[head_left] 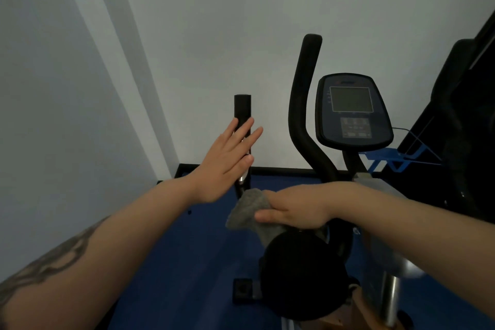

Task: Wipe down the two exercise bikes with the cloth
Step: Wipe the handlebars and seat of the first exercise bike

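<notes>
An exercise bike stands in front of me, with a black console (352, 110) and a curved black handlebar (304, 104). A shorter straight handle (242, 107) rises on the left. My left hand (227, 161) is flat with straight fingers, held in front of that handle. My right hand (292, 209) presses a grey cloth (247, 209) down near the black saddle (302, 273), with the cloth bunched under the fingers and sticking out to the left.
A white wall corner closes the left and back. Blue floor (192, 254) lies below, with a black pedal (242, 289) low down. Dark equipment (466, 115) and a blue frame (393, 161) stand at the right. A silver seat post (391, 300) is at lower right.
</notes>
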`<move>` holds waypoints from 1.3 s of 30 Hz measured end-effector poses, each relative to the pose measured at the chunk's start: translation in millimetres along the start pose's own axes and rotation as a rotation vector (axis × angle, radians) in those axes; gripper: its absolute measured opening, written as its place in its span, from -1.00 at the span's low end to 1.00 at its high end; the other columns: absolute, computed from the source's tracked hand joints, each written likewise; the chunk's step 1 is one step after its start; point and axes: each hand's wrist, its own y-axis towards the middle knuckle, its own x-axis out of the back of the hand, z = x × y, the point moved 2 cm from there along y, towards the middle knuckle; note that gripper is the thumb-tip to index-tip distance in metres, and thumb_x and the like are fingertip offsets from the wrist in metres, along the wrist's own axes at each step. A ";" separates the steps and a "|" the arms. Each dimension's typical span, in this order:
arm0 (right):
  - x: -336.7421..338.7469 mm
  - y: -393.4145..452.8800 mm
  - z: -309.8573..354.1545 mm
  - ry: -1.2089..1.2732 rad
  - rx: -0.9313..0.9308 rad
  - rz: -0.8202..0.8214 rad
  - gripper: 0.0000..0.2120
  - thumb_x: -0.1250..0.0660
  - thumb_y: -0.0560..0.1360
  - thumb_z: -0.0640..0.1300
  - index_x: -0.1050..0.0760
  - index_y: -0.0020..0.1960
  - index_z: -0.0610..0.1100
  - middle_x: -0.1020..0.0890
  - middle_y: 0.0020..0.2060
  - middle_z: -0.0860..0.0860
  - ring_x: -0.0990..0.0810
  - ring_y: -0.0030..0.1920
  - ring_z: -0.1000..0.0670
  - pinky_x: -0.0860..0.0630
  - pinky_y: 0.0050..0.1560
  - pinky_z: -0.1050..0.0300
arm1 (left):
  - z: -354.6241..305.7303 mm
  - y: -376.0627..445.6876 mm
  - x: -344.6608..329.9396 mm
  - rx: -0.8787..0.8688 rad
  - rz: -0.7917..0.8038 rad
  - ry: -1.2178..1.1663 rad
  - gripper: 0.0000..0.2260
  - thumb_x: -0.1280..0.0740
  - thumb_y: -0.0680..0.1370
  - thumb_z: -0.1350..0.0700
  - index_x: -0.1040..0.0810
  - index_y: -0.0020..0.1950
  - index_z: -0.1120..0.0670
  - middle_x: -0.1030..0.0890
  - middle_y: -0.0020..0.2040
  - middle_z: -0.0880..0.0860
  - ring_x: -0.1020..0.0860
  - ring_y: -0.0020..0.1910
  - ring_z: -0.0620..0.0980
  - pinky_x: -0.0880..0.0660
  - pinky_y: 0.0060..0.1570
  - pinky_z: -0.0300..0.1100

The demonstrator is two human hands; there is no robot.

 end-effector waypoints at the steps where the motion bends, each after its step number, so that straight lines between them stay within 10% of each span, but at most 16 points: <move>1: 2.5 6.3 3.8 0.083 0.008 -0.034 -0.38 0.04 0.59 0.31 -0.31 0.44 -0.09 -0.49 0.31 -0.06 -0.47 0.22 0.01 -0.30 0.30 0.12 | -1.6 1.2 0.3 -0.025 0.005 -0.002 -0.53 0.05 0.67 0.08 0.00 0.58 0.12 0.06 0.60 0.08 0.22 0.57 -0.06 0.28 0.52 -0.03; 5: 6.0 25.9 21.4 0.398 0.000 -0.118 -0.34 0.06 0.58 0.32 -0.35 0.46 -0.09 -0.47 0.36 -0.06 -0.44 0.32 -0.02 -0.25 0.42 0.11 | -5.0 5.2 4.8 -0.060 0.052 0.018 -0.53 0.05 0.66 0.09 0.03 0.56 0.12 0.10 0.57 -0.02 0.32 0.50 -0.27 0.42 0.44 -0.22; 10: 0.1 -3.0 2.7 0.003 0.000 -0.057 -0.52 -0.06 0.58 0.30 -0.32 0.32 -0.01 -0.54 0.21 -0.04 -0.51 0.12 -0.02 -0.37 0.17 0.06 | -8.6 1.6 4.6 -0.086 0.001 -0.023 -0.56 -0.05 0.69 0.18 -0.01 0.56 0.14 0.15 0.49 -0.11 0.39 0.39 -0.46 0.43 0.35 -0.42; 18: 2.6 18.3 20.9 0.232 -0.012 -0.074 -0.40 -0.05 0.58 0.30 -0.40 0.38 -0.12 -0.51 0.26 -0.07 -0.48 0.19 0.00 -0.32 0.25 0.13 | -2.1 -5.4 -17.5 0.049 -0.184 -0.218 -0.58 -0.05 0.66 0.12 -0.16 0.54 0.03 0.00 0.59 0.00 0.17 0.58 -0.03 0.20 0.50 -0.22; 26: -0.5 -24.7 -5.5 -0.604 -0.013 -0.077 -0.37 -0.01 0.58 0.30 -0.11 0.44 -0.15 -0.55 0.01 -0.09 -0.56 -0.06 -0.11 -0.50 -0.05 -0.01 | -2.7 -6.2 -20.8 0.055 -0.242 -0.265 -0.60 -0.05 0.66 0.13 -0.22 0.52 0.02 -0.02 0.58 -0.08 0.17 0.56 -0.16 0.16 0.47 -0.35; 32: -1.1 8.0 17.8 0.065 -0.023 -0.200 -0.40 0.09 0.62 0.27 -0.45 0.29 -0.15 -0.55 0.04 -0.08 -0.50 0.03 -0.03 -0.27 0.05 0.15 | -6.2 -6.0 -20.6 0.074 -0.243 -0.257 -0.60 -0.04 0.66 0.12 -0.20 0.52 0.01 -0.03 0.58 -0.05 0.15 0.56 -0.15 0.16 0.48 -0.33; 39: -6.4 -1.5 5.5 0.064 0.038 -0.175 -0.58 0.04 0.63 0.24 -0.37 0.26 0.01 -0.56 0.07 -0.02 -0.48 -0.03 0.03 -0.32 0.00 0.12 | -0.8 -10.3 -15.2 0.046 -0.151 -0.191 -0.56 -0.02 0.67 0.09 -0.10 0.56 0.00 0.03 0.60 -0.06 0.19 0.56 -0.15 0.20 0.48 -0.30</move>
